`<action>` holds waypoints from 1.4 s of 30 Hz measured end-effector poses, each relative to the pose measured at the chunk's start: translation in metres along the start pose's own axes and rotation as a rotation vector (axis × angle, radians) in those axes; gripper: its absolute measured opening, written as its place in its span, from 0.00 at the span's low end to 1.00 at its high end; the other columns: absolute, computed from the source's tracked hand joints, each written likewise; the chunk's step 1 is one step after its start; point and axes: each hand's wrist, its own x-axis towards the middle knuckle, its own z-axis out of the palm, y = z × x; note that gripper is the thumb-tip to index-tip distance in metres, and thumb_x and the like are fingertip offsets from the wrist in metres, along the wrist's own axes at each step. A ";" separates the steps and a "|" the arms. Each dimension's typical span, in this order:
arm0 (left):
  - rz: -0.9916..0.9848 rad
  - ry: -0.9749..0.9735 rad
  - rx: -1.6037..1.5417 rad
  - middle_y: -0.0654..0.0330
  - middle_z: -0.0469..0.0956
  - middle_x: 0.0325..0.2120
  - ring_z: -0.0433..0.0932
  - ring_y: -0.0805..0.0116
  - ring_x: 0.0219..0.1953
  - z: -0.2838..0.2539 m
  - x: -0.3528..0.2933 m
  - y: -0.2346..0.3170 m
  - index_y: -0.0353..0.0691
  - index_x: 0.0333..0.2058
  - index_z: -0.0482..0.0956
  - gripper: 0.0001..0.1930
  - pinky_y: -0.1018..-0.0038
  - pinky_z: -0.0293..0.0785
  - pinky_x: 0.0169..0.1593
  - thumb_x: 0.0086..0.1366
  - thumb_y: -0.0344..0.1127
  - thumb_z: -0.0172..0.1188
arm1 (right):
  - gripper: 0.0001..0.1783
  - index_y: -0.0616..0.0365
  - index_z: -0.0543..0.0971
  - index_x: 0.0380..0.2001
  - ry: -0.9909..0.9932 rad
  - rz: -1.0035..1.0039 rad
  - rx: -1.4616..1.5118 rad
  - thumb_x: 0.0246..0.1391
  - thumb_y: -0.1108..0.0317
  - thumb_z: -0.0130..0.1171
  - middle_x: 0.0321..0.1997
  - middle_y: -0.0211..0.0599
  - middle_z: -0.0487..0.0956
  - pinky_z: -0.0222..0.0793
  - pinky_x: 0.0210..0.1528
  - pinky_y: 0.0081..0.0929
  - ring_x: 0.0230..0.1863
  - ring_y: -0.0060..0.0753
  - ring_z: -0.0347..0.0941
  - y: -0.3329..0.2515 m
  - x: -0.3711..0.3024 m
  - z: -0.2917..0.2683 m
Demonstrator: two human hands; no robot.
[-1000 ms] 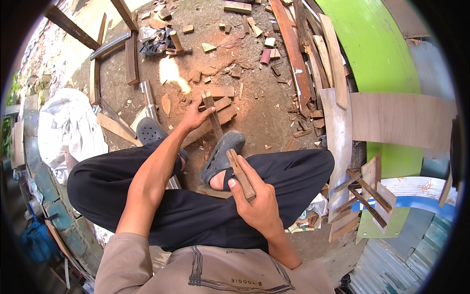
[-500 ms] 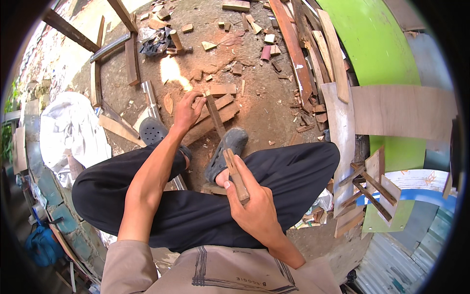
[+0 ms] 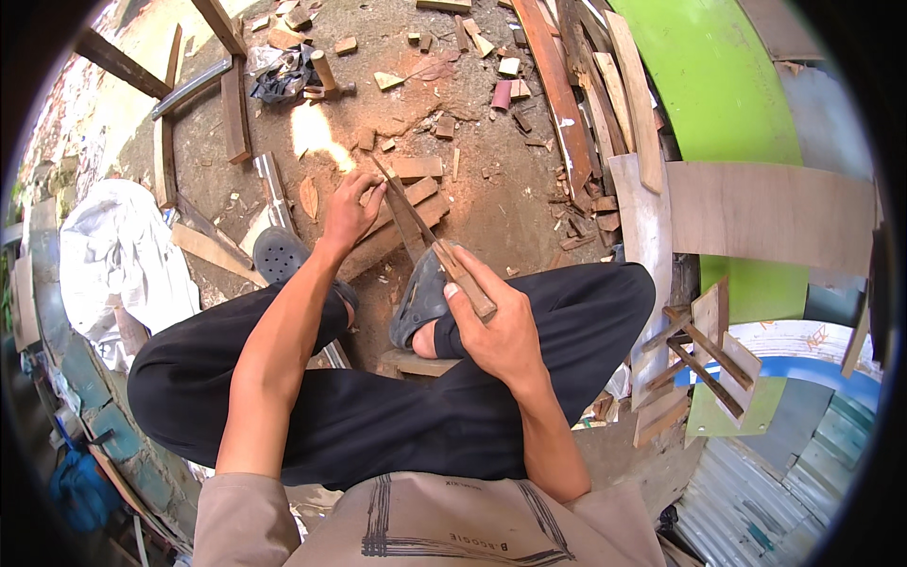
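My right hand (image 3: 501, 331) is wrapped round the straight wooden handle (image 3: 463, 283) of a tool with a long, narrow, dark blade (image 3: 408, 200); its exact kind is unclear. The blade points forward and left, over several boards (image 3: 389, 236) stacked on the ground. My left hand (image 3: 352, 210) is closed, its fingers pinched close beside the blade and the board ends; what they hold is hidden. My right foot, in a grey clog (image 3: 420, 295), rests against the near end of the boards. The left clog (image 3: 281, 253) is on the ground left of the stack.
A hammer (image 3: 327, 80) stands by a black bag (image 3: 283, 76). Small wood offcuts (image 3: 387, 81) lie scattered ahead. Long planks (image 3: 567, 104) lean at the right beside a green panel (image 3: 732, 85). White cloth (image 3: 128, 269) and a wooden frame (image 3: 236, 109) are at left.
My right hand has moved forward and up with the tool, its blade now over the boards. My left hand stays close to them. The whole view has shifted slightly.
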 end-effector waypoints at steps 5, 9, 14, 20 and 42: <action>-0.032 0.007 -0.082 0.52 0.82 0.40 0.83 0.51 0.42 0.000 -0.008 -0.003 0.36 0.36 0.82 0.07 0.63 0.79 0.45 0.65 0.33 0.67 | 0.29 0.66 0.69 0.65 -0.085 0.060 0.011 0.63 0.67 0.58 0.40 0.66 0.82 0.77 0.42 0.41 0.41 0.63 0.81 -0.030 -0.025 -0.005; -0.042 0.003 -0.090 0.51 0.81 0.38 0.83 0.52 0.41 -0.002 -0.007 0.001 0.35 0.37 0.82 0.07 0.64 0.79 0.44 0.65 0.33 0.66 | 0.30 0.66 0.68 0.66 -0.100 0.079 0.020 0.63 0.67 0.58 0.40 0.63 0.82 0.77 0.40 0.42 0.37 0.63 0.82 -0.036 -0.034 -0.005; -0.039 0.018 -0.125 0.50 0.80 0.36 0.83 0.53 0.38 0.000 0.000 0.008 0.35 0.36 0.82 0.07 0.63 0.79 0.43 0.66 0.33 0.66 | 0.30 0.66 0.69 0.66 -0.047 0.012 0.024 0.62 0.67 0.57 0.43 0.64 0.82 0.77 0.42 0.43 0.38 0.63 0.81 -0.007 0.014 0.023; -0.052 0.008 -0.093 0.51 0.79 0.34 0.82 0.52 0.36 0.001 -0.001 0.007 0.36 0.36 0.82 0.07 0.62 0.78 0.41 0.66 0.33 0.66 | 0.29 0.68 0.70 0.64 -0.071 0.073 0.067 0.62 0.67 0.57 0.46 0.66 0.81 0.76 0.46 0.43 0.43 0.64 0.80 0.006 0.030 0.025; -0.031 0.051 -0.090 0.52 0.79 0.33 0.83 0.53 0.37 0.001 -0.005 0.008 0.37 0.35 0.82 0.06 0.64 0.79 0.41 0.66 0.33 0.66 | 0.26 0.71 0.71 0.62 -0.018 0.024 0.027 0.62 0.72 0.57 0.52 0.63 0.81 0.79 0.49 0.35 0.52 0.55 0.81 -0.024 -0.029 0.000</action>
